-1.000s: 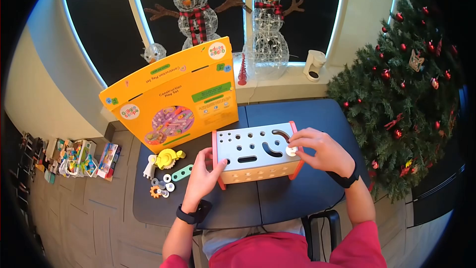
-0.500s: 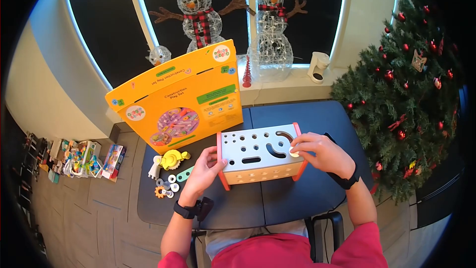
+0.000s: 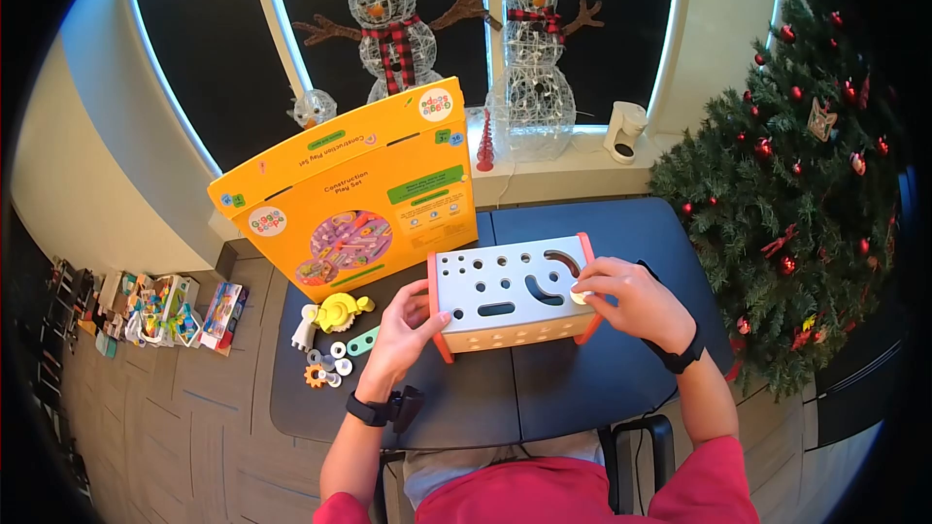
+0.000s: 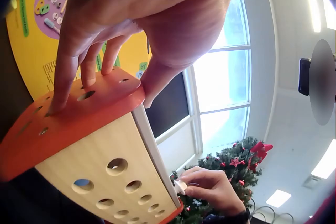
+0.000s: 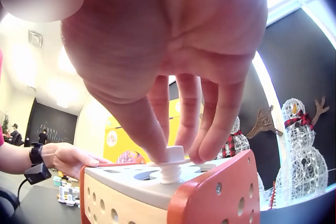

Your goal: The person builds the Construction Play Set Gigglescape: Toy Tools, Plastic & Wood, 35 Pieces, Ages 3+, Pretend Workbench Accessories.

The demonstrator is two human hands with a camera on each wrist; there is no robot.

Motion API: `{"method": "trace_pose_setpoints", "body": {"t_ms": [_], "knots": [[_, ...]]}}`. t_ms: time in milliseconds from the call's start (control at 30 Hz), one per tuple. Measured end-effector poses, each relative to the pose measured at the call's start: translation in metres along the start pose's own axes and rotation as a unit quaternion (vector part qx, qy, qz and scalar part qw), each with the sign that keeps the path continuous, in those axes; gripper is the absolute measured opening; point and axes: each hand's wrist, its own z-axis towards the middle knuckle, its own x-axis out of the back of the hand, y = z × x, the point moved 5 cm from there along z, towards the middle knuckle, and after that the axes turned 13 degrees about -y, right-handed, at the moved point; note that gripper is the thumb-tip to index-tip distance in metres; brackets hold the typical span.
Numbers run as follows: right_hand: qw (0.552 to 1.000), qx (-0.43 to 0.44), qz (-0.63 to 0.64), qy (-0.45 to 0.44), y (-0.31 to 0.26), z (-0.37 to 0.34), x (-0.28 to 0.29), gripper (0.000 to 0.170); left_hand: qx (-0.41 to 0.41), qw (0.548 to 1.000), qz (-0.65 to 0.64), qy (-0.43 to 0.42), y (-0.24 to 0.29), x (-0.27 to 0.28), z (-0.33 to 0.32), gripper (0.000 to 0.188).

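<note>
At the toy bench's (image 3: 518,299) near right corner, the right hand (image 3: 636,301) pinches a white screw (image 5: 170,172) between thumb and fingertips, long axis upright, threads pointing down. The left hand (image 3: 400,335) grips the bench's left end.

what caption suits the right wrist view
Right grip pinches a white screw at the toy bench that the left grip holds.

Bench (image 3: 517,294) on table (image 3: 582,388) before you; your L hand (image 3: 400,332) at its L end, R hand (image 3: 646,306) w/ screw (image 5: 170,175) at R end of its top; box (image 3: 388,150) behind, to your L; loose pcs (image 3: 343,367) L of bench, this side of box; tree (image 3: 777,204) R of table; snowmen (image 3: 534,82) beyond table; clutter (image 3: 170,315) on floor (image 3: 214,417), far L.
</note>
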Motion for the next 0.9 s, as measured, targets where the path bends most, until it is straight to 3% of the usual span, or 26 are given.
{"method": "trace_pose_setpoints", "body": {"t_ms": [200, 367, 600, 700, 800, 900], "knots": [[0.998, -0.056, 0.01, 0.018, 0.0, -0.004, -0.002, 0.012, -0.057, 0.998, 0.036, 0.007, 0.002, -0.007, 0.002, 0.068], [0.993, -0.111, -0.028, 0.012, 0.003, -0.005, -0.008, 0.029, -0.082, 0.996, 0.029, 0.003, 0.0, -0.009, 0.0, 0.074], [0.989, -0.117, -0.082, 0.024, 0.006, -0.007, -0.013, 0.033, -0.092, 0.995, 0.024, -0.014, 0.002, -0.013, -0.004, 0.081], [0.989, -0.095, -0.103, 0.052, 0.005, -0.012, -0.009, 0.031, -0.089, 0.995, 0.029, -0.022, -0.001, -0.012, -0.004, 0.085], [0.982, -0.146, -0.118, 0.03, -0.003, -0.017, 0.004, 0.024, -0.09, 0.995, 0.035, -0.018, -0.001, -0.013, -0.006, 0.083], [0.99, -0.089, -0.095, 0.051, -0.018, -0.021, 0.01, 0.01, -0.092, 0.994, 0.051, -0.015, -0.001, -0.014, -0.01, 0.082]]}}
